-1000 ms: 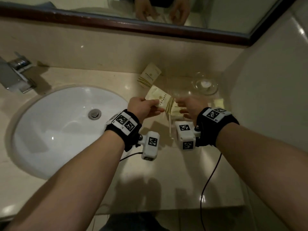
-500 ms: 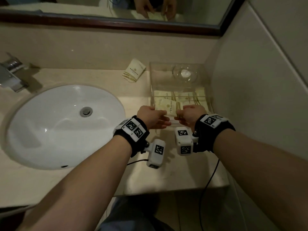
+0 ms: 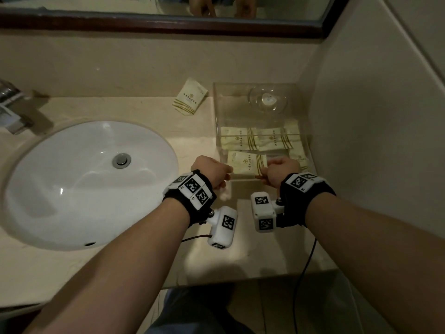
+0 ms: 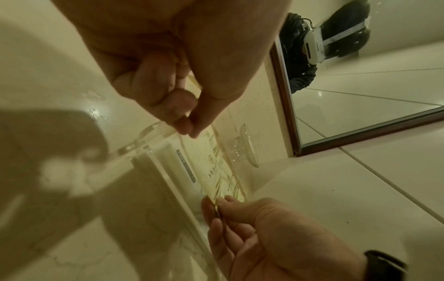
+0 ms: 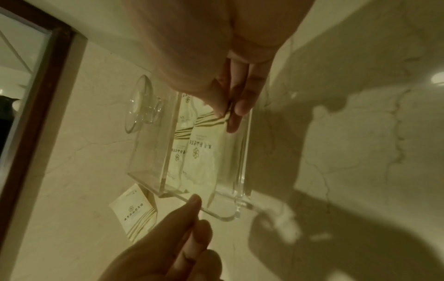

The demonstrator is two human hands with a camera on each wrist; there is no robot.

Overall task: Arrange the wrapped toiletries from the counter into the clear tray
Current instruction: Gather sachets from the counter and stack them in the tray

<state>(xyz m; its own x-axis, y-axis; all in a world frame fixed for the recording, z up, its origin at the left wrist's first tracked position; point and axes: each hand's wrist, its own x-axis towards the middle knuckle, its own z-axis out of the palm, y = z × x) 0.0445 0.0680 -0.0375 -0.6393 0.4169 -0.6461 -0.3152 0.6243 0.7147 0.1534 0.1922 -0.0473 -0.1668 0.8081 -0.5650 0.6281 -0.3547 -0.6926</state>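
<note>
On the surface beside the sink, near its back edge, one loose packet lay flat, just left of the clear tray and apart from it. The left hand pinched the left end of the held packet between thumb and fingertip, and the right hand pinched its striped right end, so it hung spread between them at the tray's near wall, toward the surface's right edge. It looked light, thin and floppy, likely slick in its wrapper, so the end seams seemed the surest places to grip, and it would probably sag if held at one end only. Inside the tray, two packets lay flat side by side in the near half, another partly hidden at the right wall. A small glass dish sat in the far half.
</note>
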